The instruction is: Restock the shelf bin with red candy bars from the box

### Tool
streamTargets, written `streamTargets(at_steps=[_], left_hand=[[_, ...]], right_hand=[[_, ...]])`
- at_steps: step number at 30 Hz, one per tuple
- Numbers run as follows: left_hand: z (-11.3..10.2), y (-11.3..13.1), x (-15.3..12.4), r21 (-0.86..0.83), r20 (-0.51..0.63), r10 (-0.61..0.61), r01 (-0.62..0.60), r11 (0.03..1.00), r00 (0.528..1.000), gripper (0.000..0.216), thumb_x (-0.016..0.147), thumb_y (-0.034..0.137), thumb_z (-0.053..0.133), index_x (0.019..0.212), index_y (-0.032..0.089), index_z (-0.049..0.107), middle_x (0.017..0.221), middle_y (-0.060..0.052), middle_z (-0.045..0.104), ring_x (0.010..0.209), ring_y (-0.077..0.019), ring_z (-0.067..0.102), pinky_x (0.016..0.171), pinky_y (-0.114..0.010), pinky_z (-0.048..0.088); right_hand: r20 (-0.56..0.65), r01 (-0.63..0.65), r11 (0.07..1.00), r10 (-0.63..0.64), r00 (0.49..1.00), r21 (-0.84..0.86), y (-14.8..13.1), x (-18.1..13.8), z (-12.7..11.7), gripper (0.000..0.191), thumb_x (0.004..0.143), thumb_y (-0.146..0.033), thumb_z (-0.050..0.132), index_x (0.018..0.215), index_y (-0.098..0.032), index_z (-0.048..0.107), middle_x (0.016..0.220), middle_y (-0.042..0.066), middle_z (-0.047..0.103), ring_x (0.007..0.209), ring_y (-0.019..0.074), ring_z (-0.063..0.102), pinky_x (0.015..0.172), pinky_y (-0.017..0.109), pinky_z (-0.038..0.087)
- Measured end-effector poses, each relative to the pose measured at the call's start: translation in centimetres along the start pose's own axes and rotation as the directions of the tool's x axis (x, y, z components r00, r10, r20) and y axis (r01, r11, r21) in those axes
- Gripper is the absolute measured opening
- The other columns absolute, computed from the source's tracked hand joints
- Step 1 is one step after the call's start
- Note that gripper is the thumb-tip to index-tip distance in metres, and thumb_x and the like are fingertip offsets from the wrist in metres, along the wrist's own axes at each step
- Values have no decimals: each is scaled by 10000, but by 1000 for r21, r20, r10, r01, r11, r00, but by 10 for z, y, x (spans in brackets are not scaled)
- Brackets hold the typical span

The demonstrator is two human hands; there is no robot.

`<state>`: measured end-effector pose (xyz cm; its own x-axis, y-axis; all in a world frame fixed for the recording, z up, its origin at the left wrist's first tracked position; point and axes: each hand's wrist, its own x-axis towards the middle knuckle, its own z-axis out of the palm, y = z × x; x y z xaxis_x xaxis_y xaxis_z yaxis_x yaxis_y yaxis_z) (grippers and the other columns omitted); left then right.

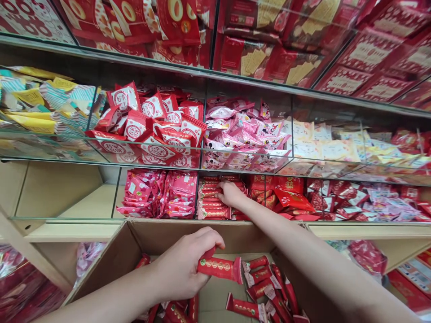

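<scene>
My left hand [188,264] is closed around a red stick-shaped snack packet [220,269] with gold print, held above an open cardboard box [202,229]. More red stick packets [247,307] of the same kind lie loose in the box. Reaching into a shelf compartment, my right hand [231,194] rests on a row of stacked red stick packets [213,211]. Its fingers are bent against the packets, and I cannot tell whether they grip one.
Left of the stack sit pink flowered packets [141,193]; right of it, red packets [291,197]. A glass-fronted shelf above holds red-and-white packets [136,125] and pink packets [245,134]. Wooden shelf edges [360,231] flank the box.
</scene>
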<state>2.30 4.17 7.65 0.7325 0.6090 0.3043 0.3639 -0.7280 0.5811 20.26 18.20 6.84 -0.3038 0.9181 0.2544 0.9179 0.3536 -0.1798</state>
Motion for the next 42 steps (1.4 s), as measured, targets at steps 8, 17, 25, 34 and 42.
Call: streamTargets(at_steps=[8, 17, 25, 34, 42], left_hand=[[3, 0, -2, 21, 31, -30, 29, 999, 999, 438, 541, 3, 422, 919, 222, 469, 888, -12, 521, 778, -158, 490, 711, -273, 406], [4, -1, -2, 53, 80, -36, 32, 998, 996, 436, 554, 15, 439, 935, 224, 460, 904, -15, 522, 793, -165, 487, 726, -281, 399], [4, 0, -4, 32, 76, -38, 36, 999, 996, 430, 553, 5, 453, 922, 226, 468, 874, -2, 523, 771, -158, 483, 706, -270, 393], [1, 7, 7, -598, -86, -447, 313, 738, 890, 265, 745, 201, 512, 931, 246, 328, 749, 64, 471, 544, -71, 437, 531, -206, 396], [12, 0, 4, -718, 83, -409, 339, 608, 909, 269, 672, 147, 572, 816, 211, 354, 612, 103, 393, 499, -55, 360, 480, -186, 317]], right_hand=[[-79, 11, 999, -8, 997, 36, 3, -4, 4, 285, 799, -306, 506, 980, -108, 602, 998, 139, 559, 939, 188, 529, 841, 247, 366], [-2, -113, 979, 115, 993, 171, 5, 6, -2, 182, 751, -299, 561, 826, -148, 629, 782, 65, 639, 716, 148, 582, 668, 223, 417], [-16, -109, 958, 117, 993, 266, 10, 3, -2, 196, 739, -319, 564, 746, -139, 640, 705, 57, 644, 655, 149, 582, 633, 228, 412], [-108, 60, 862, -6, 994, 503, -24, -51, -45, 469, 872, -474, 233, 935, -139, 554, 802, 63, 627, 654, 130, 578, 598, 235, 441], [-71, 376, 639, -449, 890, 671, -48, -123, -49, 247, 778, -258, 554, 1011, -194, 605, 907, 44, 633, 819, 132, 572, 757, 237, 431]])
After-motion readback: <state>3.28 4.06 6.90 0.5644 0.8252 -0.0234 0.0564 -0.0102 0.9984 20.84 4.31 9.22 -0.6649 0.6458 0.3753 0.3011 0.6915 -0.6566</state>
